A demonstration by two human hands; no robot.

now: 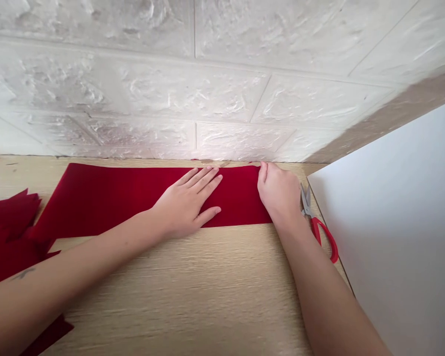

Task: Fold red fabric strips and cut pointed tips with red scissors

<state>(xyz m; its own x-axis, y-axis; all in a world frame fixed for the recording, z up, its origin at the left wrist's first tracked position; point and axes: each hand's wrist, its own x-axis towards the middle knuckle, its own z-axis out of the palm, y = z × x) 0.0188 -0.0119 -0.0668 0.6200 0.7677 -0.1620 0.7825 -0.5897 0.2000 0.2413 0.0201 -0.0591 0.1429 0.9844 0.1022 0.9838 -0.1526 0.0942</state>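
We've got the left grip [187, 205] spread flat on the red felt strip [133, 198] at twelve o'clock, and the right grip [280, 193] curled at its end, clamped or not we can't tell. The red-handled scissors [322, 237] lie untouched at three, with felt pieces [11, 222] at nine on the bench [189, 287].

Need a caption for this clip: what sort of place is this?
Probably a home craft corner rather than a workshop: red felt is spread on a wood-grain tabletop against a white faux-brick wall panel, with red-handled scissors close by.

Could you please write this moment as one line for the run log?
left hand: flat on rectangular red felt strip | right hand: on strip's right end | nearby: red-handled scissors, on light wooden table
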